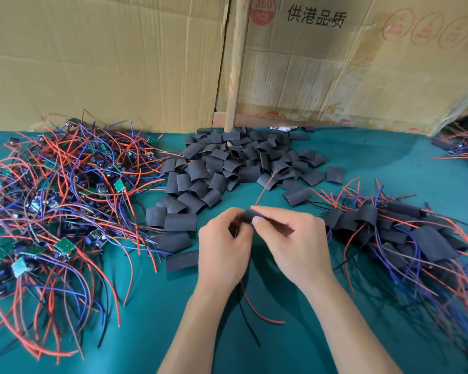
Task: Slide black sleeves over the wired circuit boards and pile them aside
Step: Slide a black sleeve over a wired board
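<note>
Mid-sleeving here: right hand point(292, 238) pinches a black sleeve point(247, 215) while the left hand point(224, 247) curls round the wired board's end, board itself hidden, red wire point(265, 188) poking out the far side. Looks nearly on, so next it'd need pushing fully home, then dropping on the finished pile point(405, 238) to the right. Bare boards point(57, 201) sit left, loose sleeves point(227, 168) in the middle, all on a teal cloth point(254, 346) with cardboard boxes point(335, 66) behind.
</note>
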`<action>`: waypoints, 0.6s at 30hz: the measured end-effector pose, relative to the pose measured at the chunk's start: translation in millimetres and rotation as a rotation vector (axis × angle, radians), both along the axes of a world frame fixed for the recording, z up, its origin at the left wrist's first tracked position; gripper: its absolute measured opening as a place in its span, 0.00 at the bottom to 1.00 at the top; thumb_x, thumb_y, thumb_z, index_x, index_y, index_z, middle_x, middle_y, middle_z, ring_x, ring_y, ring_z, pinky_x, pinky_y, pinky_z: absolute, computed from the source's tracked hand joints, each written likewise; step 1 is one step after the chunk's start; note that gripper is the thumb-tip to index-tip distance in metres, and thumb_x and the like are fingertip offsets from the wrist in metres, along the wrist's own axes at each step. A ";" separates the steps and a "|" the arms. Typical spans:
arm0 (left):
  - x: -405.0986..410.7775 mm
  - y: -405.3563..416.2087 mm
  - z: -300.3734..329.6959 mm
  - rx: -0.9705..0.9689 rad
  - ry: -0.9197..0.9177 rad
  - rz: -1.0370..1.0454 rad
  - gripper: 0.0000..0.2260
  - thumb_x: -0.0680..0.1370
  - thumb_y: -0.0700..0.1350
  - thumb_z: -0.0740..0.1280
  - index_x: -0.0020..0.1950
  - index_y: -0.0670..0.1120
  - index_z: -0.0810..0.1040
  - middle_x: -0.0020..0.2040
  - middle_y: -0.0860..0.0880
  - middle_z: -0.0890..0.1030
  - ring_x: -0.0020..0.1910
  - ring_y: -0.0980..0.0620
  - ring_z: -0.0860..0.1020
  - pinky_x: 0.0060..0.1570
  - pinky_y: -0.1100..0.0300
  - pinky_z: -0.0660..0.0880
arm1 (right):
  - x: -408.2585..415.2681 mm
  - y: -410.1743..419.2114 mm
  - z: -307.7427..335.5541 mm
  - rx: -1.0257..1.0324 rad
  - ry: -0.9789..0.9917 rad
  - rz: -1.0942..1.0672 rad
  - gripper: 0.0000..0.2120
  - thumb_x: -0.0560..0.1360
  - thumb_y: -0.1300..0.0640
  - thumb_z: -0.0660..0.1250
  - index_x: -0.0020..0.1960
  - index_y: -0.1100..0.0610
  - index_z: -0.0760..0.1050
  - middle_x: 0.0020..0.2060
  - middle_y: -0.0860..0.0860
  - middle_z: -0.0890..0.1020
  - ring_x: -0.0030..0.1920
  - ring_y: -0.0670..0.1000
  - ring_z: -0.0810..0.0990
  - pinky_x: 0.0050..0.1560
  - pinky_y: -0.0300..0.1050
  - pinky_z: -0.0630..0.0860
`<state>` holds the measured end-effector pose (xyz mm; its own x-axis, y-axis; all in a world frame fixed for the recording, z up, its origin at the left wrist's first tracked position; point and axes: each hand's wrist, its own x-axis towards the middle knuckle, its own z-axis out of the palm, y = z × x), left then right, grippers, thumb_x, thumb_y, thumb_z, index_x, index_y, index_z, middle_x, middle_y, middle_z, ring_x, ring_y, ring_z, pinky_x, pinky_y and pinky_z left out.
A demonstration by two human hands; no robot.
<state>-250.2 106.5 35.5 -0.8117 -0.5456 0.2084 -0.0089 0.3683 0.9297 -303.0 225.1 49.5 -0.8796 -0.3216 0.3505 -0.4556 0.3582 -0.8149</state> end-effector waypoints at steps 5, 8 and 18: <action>2.3 -0.3 3.6 -0.002 0.002 0.016 0.12 0.73 0.33 0.66 0.44 0.48 0.84 0.37 0.54 0.84 0.39 0.56 0.80 0.41 0.66 0.74 | 7.5 -2.0 4.8 0.174 0.185 0.081 0.11 0.78 0.49 0.69 0.56 0.51 0.87 0.51 0.43 0.88 0.51 0.43 0.85 0.53 0.45 0.81; 2.8 0.3 3.5 -0.026 -0.013 -0.008 0.15 0.71 0.32 0.65 0.45 0.49 0.85 0.39 0.56 0.85 0.41 0.60 0.80 0.41 0.70 0.73 | 2.2 5.1 9.3 0.224 0.102 0.096 0.10 0.76 0.50 0.74 0.57 0.48 0.87 0.51 0.43 0.88 0.50 0.44 0.86 0.54 0.49 0.81; -1.3 -2.9 -3.5 0.021 0.022 0.004 0.12 0.77 0.35 0.68 0.47 0.51 0.85 0.40 0.61 0.85 0.41 0.62 0.81 0.43 0.73 0.73 | -9.0 15.6 10.2 -0.031 -0.332 0.209 0.19 0.67 0.61 0.83 0.54 0.46 0.86 0.43 0.51 0.86 0.39 0.47 0.82 0.51 0.48 0.81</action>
<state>-251.5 103.7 32.0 -0.8046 -0.5537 0.2147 0.0103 0.3485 0.9373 -312.0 240.7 59.7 -0.8633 -0.4998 0.0702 -0.2258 0.2581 -0.9394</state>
